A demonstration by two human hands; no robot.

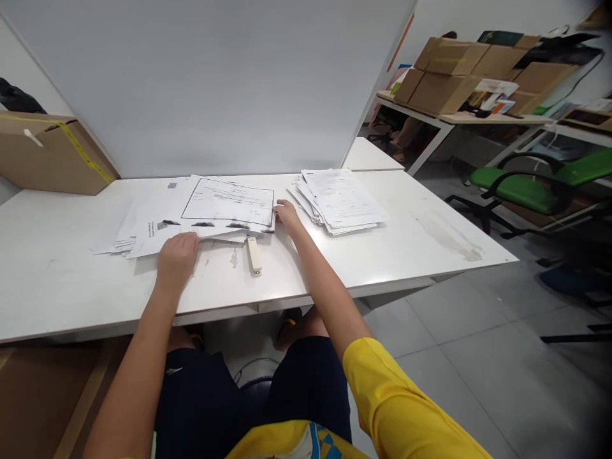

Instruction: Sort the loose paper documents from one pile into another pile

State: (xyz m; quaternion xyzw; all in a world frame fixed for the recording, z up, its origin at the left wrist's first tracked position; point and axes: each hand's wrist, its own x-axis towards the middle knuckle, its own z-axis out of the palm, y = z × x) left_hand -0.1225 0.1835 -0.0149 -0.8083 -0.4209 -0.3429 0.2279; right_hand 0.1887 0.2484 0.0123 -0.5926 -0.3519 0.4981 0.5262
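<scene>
A printed sheet with a black border (pixel 229 201) lies over a loose spread of papers (pixel 157 197) on the white table. At its right edge my right hand (pixel 287 215) is closed, the sheet's side pinched between thumb and fingers. My left hand (pixel 178 254) is curled at the lower edge of the papers; its fingertips are closed on that edge, though partly hidden from me. Between the hands lies a cream stapler (pixel 255 258), its far end close to or just under the sheets. To the right of my right hand sits a second stack of papers (pixel 337 199), slightly fanned.
A white panel (pixel 229 89) rises behind the table (pixel 382 258). One cardboard box (pixel 52 153) stands at the left end. Below left is an open carton (pixel 52 395). Green chairs (pixel 521 185) and another desk piled with boxes (pixel 444 83) are at right.
</scene>
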